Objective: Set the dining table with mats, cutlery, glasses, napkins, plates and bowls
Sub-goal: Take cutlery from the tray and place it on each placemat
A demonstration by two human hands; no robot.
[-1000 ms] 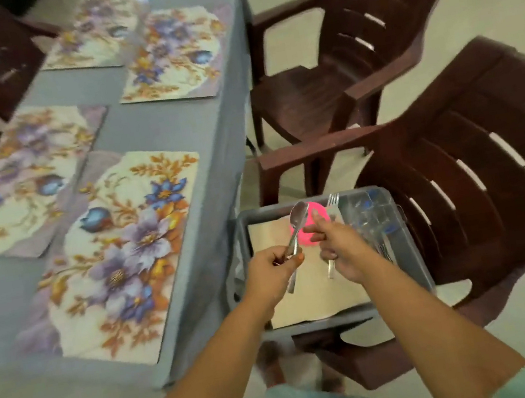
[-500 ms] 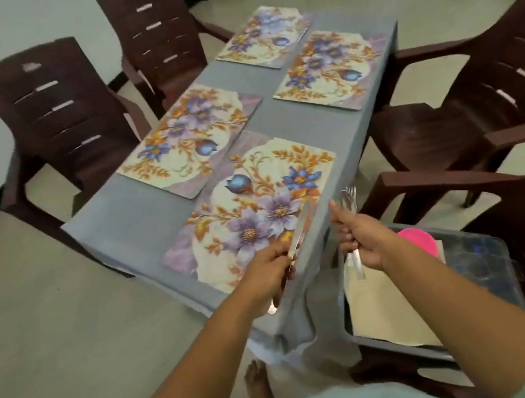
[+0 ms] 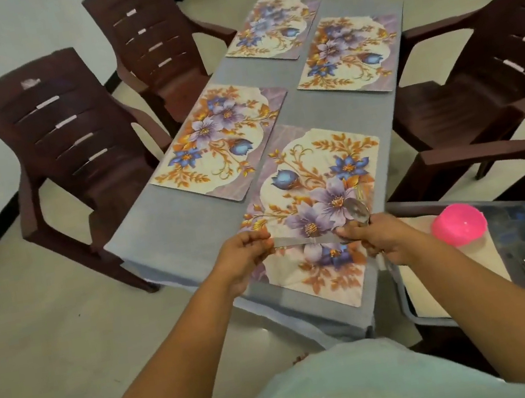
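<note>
The spoon (image 3: 356, 210) has moved from the bin (image 3: 392, 212) to above the nearest mat (image 3: 317, 203), right hand (image 3: 384, 241) fingers gripping it; left hand (image 3: 242, 261) fingers pinch its handle. Four mats cover the grey bench (image 3: 309, 111), brown chairs (image 3: 68, 127) around.

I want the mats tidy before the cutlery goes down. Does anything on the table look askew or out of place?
Yes. The nearest mat lies over the corner of the mat to its left, so the two overlap. The two far mats lie apart. The nearest mat also runs close to the table edge.
</note>
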